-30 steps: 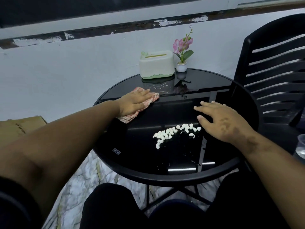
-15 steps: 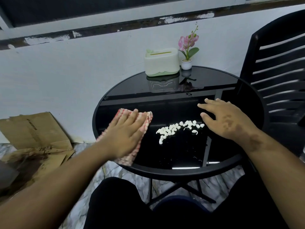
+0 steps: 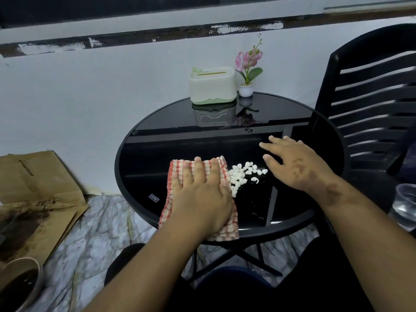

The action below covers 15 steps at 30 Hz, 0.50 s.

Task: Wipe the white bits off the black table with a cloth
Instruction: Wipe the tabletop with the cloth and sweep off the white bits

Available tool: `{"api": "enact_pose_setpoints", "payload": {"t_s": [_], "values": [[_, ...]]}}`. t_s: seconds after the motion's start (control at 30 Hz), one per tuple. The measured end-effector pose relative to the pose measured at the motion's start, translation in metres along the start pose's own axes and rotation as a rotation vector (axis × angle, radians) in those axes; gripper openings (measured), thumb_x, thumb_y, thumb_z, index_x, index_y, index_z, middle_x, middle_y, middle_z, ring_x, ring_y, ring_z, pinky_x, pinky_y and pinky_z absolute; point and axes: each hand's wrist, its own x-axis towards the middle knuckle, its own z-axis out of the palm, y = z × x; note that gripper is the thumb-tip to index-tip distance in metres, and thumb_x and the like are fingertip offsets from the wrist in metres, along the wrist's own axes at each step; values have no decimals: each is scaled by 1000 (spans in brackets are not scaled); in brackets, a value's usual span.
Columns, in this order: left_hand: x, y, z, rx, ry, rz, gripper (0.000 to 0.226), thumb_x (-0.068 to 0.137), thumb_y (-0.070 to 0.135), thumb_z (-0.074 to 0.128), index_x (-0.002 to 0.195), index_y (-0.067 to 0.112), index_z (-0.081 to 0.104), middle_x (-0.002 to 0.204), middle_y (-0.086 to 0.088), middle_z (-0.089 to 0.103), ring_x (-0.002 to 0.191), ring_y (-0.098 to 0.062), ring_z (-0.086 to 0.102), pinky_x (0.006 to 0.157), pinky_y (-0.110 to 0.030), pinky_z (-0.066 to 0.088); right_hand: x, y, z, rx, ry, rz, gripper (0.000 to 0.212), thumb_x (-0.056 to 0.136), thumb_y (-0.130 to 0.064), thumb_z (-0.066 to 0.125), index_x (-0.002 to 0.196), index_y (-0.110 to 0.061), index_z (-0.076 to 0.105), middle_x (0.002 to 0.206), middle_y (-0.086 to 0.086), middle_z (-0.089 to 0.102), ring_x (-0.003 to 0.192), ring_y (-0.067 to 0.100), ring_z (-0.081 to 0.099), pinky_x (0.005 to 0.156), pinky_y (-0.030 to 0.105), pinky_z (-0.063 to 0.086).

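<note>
A round black glass table (image 3: 157,140) stands in front of me. My left hand (image 3: 202,192) lies flat on a red-and-white checked cloth (image 3: 177,170) near the table's front edge, pressing it down. The cloth's right edge touches a heap of several white bits (image 3: 242,174). Just right of the bits, my right hand (image 3: 297,165) rests palm down on the glass, fingers spread, holding nothing.
A cream and green tissue box (image 3: 212,85) and a small potted pink orchid (image 3: 247,68) stand at the table's far edge. A black slatted chair (image 3: 371,97) is at the right, a clear plastic cup (image 3: 405,203) near it. Cardboard (image 3: 38,183) and a brown bowl (image 3: 18,284) lie on the floor at the left.
My left hand slid the cloth from the table's far left toward me and then rightward until it met the white bits, bunching them. My right hand stayed in place.
</note>
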Motion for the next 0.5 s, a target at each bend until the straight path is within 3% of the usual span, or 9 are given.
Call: {"api": "enact_pose_setpoints", "payload": {"t_s": [0.13, 0.3, 0.4, 0.5], "values": [[5, -23, -3, 25, -12, -4, 61, 98, 51, 4, 152, 33, -18, 163, -5, -17, 149, -30, -18, 120, -51, -9, 2, 2, -4, 50, -29, 2, 46, 102, -42, 40, 147, -38, 40, 162, -8, 25, 151, 16, 13, 122, 37, 2], [41, -59, -8, 62, -20, 54, 64, 95, 59, 2, 152, 37, -14, 164, -3, -12, 150, -29, -13, 120, -50, -7, 2, 8, -19, 401, 29, 46, 40, 101, -31, 49, 140, -38, 51, 158, -10, 32, 150, 9, 14, 122, 33, 7], [98, -80, -12, 82, -22, 173, 74, 85, 67, -6, 153, 40, -9, 165, -2, -7, 151, -27, -9, 121, -49, -4, -3, 20, -27, 318, 35, 75, 43, 100, -35, 49, 143, -37, 47, 160, -10, 27, 150, 8, 7, 120, 30, 5], [165, -85, -17, 140, -33, 342, 79, 81, 70, -9, 153, 38, -5, 165, -4, -3, 151, -24, -7, 121, -45, -6, -10, 35, -23, 111, 40, 164, 51, 98, -47, 43, 148, -37, 40, 163, -5, 23, 152, 16, 6, 122, 37, 0]]}}
